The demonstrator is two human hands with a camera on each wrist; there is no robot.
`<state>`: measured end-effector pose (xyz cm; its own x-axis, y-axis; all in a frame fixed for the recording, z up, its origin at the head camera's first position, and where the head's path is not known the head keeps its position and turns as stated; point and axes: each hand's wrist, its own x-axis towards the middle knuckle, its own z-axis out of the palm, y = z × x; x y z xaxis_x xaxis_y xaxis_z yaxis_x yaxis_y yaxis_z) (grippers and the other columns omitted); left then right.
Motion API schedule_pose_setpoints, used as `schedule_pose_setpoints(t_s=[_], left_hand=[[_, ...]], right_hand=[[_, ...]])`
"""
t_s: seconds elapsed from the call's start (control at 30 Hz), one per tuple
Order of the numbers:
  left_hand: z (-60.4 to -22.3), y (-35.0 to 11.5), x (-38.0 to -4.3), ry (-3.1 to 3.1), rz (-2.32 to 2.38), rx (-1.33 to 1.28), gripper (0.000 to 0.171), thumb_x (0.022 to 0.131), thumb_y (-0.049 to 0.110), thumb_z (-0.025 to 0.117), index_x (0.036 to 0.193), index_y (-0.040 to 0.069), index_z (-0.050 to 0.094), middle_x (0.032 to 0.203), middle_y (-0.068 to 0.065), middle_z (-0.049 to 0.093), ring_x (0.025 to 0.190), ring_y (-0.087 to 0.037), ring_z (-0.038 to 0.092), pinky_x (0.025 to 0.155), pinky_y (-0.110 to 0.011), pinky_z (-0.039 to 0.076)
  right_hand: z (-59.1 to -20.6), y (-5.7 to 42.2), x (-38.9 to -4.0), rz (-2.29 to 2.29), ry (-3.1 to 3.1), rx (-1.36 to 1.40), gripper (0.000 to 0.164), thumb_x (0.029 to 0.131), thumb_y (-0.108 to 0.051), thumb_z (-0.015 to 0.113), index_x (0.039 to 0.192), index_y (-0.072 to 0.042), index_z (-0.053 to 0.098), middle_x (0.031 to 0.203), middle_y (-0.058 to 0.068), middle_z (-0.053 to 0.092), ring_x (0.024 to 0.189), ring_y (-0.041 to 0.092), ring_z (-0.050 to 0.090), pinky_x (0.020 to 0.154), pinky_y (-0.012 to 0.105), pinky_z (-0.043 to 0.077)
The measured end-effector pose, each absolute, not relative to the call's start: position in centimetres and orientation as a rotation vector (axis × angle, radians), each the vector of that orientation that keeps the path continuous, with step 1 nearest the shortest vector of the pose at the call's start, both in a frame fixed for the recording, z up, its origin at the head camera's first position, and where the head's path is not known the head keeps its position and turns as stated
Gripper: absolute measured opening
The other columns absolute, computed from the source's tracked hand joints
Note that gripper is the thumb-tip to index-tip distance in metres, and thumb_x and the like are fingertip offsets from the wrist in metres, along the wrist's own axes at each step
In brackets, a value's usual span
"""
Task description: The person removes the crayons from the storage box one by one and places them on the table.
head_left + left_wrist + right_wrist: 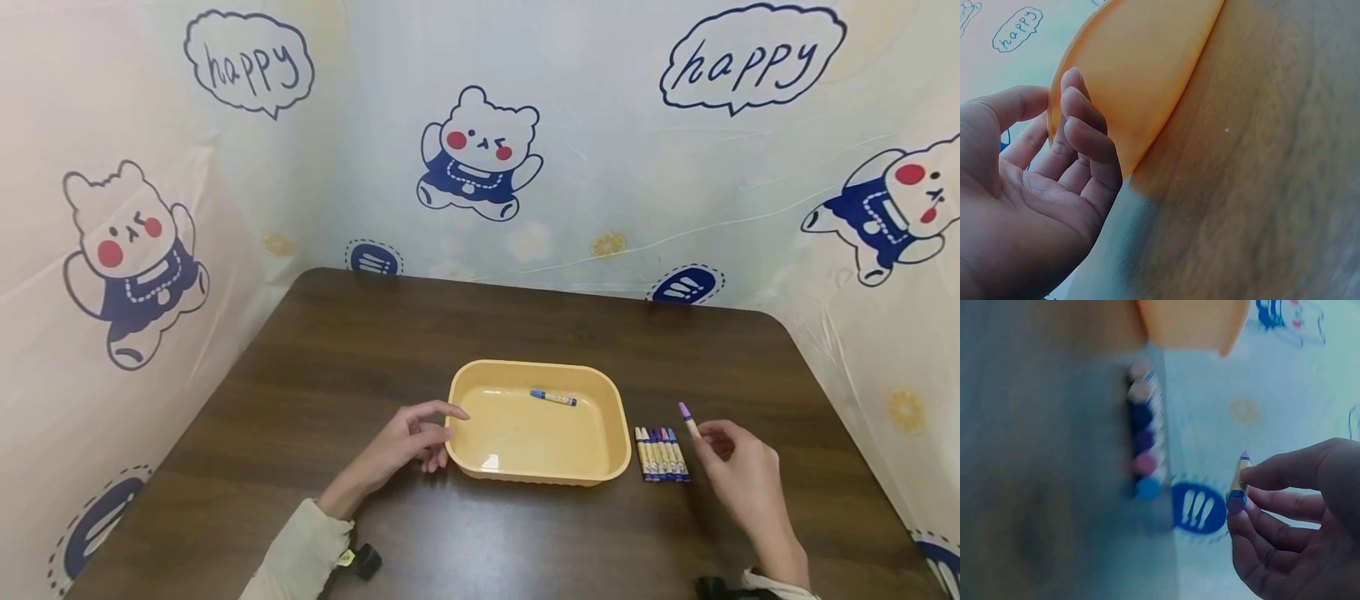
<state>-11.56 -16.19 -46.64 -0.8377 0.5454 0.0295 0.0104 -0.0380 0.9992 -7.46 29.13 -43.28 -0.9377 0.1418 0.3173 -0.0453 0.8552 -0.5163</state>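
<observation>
A purple-tipped crayon (689, 422) is pinched between the thumb and fingers of my right hand (746, 473), raised with its tip leaning up and to the left. Just left of that hand lies a tight row of several crayons (662, 455). Their ends (1145, 464) show pale, dark, purple, pink and blue in the right wrist view. My left hand (412, 437) grips the left rim of a yellow plastic basin (540, 480), its index finger reaching over the edge and its thumb at the rim. Inside the basin, near the back wall, lies a blue crayon (553, 397).
Everything stands on a dark brown wooden table (375, 325). Pale patterned cloth (585, 167) with cartoon bears hangs round the back and sides. The crayon row sits close beside the basin's right wall.
</observation>
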Motion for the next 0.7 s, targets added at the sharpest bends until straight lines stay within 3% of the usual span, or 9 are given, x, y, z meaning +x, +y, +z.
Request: schedule_pose_setpoints(t_s=[0.1, 0.23, 0.7], left_hand=[[-46.7, -16.1, -11.7, 1.855, 1.937, 0.576, 0.032, 0.100, 0.000, 0.054, 0.130, -0.010, 0.053, 0.067, -0.015, 0.063, 0.056, -0.015, 0.057, 0.049, -0.025, 0.049], [-46.7, -16.0, -11.7, 1.844, 1.933, 0.550, 0.032, 0.100, 0.000, 0.054, 0.130, -0.010, 0.052, 0.068, -0.012, 0.063, 0.057, -0.016, 0.058, 0.050, -0.025, 0.048], [-46.8, -16.1, -11.8, 1.873, 1.911, 0.522, 0.032, 0.100, 0.001, 0.055, 0.131, -0.007, 0.054, 0.070, -0.014, 0.063, 0.058, -0.017, 0.058, 0.050, -0.026, 0.049]], right_hand=[[-44.4, 30.0, -7.3, 0.803, -2.737, -0.132, 0.010, 0.087, -0.015, 0.076, 0.091, -0.006, 0.073, 0.078, 0.001, 0.069, 0.067, 0.004, 0.058, 0.057, 0.023, 0.043], [-45.3, 30.4, -7.3, 0.871, -2.820, -0.161, 0.013, 0.088, -0.016, 0.074, 0.093, -0.004, 0.074, 0.079, 0.003, 0.071, 0.070, 0.010, 0.062, 0.060, 0.025, 0.046], [-45.8, 31.4, -7.1, 0.943, -2.944, -0.199, 0.023, 0.090, -0.025, 0.074, 0.099, -0.004, 0.074, 0.083, 0.003, 0.071, 0.075, 0.016, 0.065, 0.063, 0.029, 0.048]])
